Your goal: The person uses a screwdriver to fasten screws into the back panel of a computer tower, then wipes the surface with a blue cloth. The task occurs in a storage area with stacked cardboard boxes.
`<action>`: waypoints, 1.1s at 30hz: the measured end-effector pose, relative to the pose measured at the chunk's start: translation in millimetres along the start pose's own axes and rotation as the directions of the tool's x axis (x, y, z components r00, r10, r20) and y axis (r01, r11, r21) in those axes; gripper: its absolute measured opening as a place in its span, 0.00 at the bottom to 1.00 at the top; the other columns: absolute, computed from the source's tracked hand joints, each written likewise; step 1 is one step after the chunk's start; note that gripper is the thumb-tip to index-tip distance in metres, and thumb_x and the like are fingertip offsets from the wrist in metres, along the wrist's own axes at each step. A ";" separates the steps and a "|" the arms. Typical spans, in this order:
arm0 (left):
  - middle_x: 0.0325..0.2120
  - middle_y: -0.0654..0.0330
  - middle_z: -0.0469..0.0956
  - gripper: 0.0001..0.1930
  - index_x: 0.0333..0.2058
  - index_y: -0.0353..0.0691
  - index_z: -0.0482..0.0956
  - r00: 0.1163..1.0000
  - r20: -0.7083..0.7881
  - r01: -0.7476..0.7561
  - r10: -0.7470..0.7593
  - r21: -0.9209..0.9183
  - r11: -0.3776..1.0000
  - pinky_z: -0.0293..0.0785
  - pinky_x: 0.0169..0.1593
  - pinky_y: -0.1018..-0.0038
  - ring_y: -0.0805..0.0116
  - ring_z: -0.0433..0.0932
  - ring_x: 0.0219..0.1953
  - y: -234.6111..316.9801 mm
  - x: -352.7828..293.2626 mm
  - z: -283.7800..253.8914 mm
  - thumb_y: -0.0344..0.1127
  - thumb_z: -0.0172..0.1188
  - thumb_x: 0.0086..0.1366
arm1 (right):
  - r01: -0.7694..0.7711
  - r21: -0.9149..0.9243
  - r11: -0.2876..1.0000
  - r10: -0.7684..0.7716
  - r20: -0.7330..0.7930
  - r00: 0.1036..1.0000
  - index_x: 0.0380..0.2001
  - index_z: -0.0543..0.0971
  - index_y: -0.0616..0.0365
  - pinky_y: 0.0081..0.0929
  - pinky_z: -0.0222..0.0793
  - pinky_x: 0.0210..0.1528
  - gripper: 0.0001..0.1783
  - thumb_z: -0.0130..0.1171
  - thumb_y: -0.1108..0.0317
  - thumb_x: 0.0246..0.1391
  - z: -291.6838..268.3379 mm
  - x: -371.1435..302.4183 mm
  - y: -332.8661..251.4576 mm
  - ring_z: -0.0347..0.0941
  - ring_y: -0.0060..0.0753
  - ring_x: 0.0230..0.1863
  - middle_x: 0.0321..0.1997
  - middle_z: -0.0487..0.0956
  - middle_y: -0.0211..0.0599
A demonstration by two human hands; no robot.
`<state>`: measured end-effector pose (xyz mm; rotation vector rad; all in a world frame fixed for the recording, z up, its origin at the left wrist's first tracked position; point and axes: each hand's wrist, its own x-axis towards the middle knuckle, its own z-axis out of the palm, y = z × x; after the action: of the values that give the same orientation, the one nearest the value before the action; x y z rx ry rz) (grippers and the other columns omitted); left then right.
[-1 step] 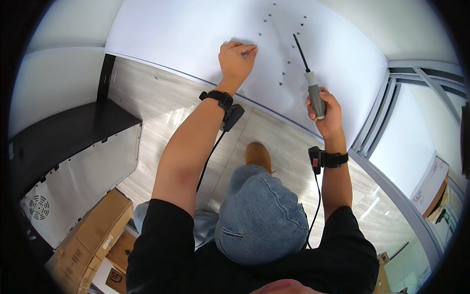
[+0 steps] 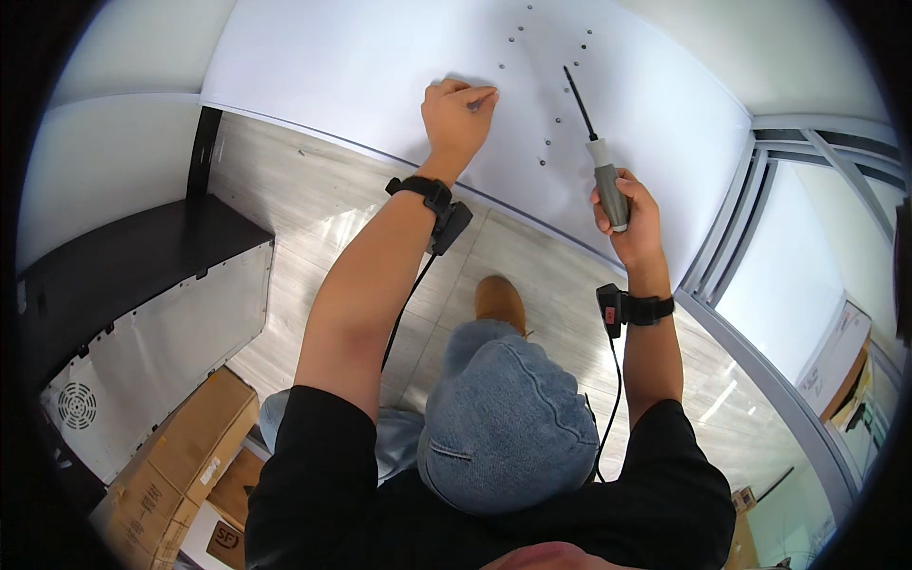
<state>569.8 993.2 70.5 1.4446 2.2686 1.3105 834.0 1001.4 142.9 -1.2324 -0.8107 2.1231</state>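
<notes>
My right hand (image 2: 629,218) is wrapped around the grey handle of a screwdriver (image 2: 608,185). Its dark shaft slants up and to the left above the white table (image 2: 332,66), its tip near a row of small dark pieces that look like screws (image 2: 558,121). Left of these pieces, my left hand (image 2: 458,114) hovers at or rests on the tabletop, thumb and fingers pinched together. Whatever that pinch may hold is too small to make out. Several more such pieces (image 2: 502,66) lie in a second line beyond the left fingertips.
A black bench-like unit with a metal side panel (image 2: 180,332) stands at the left. Cardboard boxes (image 2: 185,437) are below it. Grey metal rails (image 2: 722,228) run along the right side. Black devices with cables are strapped to both my wrists.
</notes>
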 end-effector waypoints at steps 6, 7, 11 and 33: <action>0.26 0.64 0.74 0.08 0.31 0.49 0.87 0.988 -0.088 -0.121 0.127 0.071 0.990 0.67 0.36 0.72 0.66 0.68 0.33 -8.4 -3.3 9.4 0.34 0.69 0.49 | -0.012 -0.027 1.000 0.012 0.003 1.000 0.38 0.67 0.59 0.20 0.54 0.16 0.15 0.46 0.59 0.54 -0.5 4.5 2.3 0.64 0.25 0.14 0.24 0.76 0.39; 0.26 0.65 0.73 0.08 0.31 0.49 0.87 0.987 -0.091 -0.129 0.136 0.072 0.989 0.66 0.36 0.72 0.66 0.68 0.33 -8.0 -3.4 9.7 0.34 0.69 0.49 | -0.013 -0.027 1.000 0.013 0.004 1.000 0.38 0.67 0.59 0.20 0.54 0.16 0.15 0.46 0.59 0.54 -0.5 4.9 2.8 0.64 0.25 0.14 0.24 0.76 0.39; 0.26 0.65 0.73 0.11 0.34 0.47 0.86 0.992 -0.067 -0.107 0.111 0.063 0.992 0.66 0.36 0.71 0.66 0.68 0.34 -12.3 -7.6 7.2 0.34 0.69 0.49 | -0.023 -0.048 0.999 0.024 0.005 1.000 0.37 0.68 0.59 0.20 0.54 0.16 0.15 0.46 0.59 0.53 6.4 2.6 1.1 0.64 0.24 0.14 0.24 0.76 0.38; 0.35 0.60 0.78 0.16 0.48 0.36 0.73 0.838 0.189 0.469 -0.512 -0.730 0.497 0.74 0.39 0.76 0.73 0.78 0.33 -28.7 -301.9 -388.7 0.40 0.46 0.70 | 0.494 -0.840 0.227 0.373 0.543 0.752 0.35 0.73 0.57 0.14 0.52 0.11 0.16 0.51 0.55 0.53 342.0 -247.8 42.2 0.61 0.16 0.09 0.19 0.73 0.29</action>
<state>501.7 520.4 192.6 0.4099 1.5707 1.7515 629.4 720.4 386.7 -0.7133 -2.8722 1.8105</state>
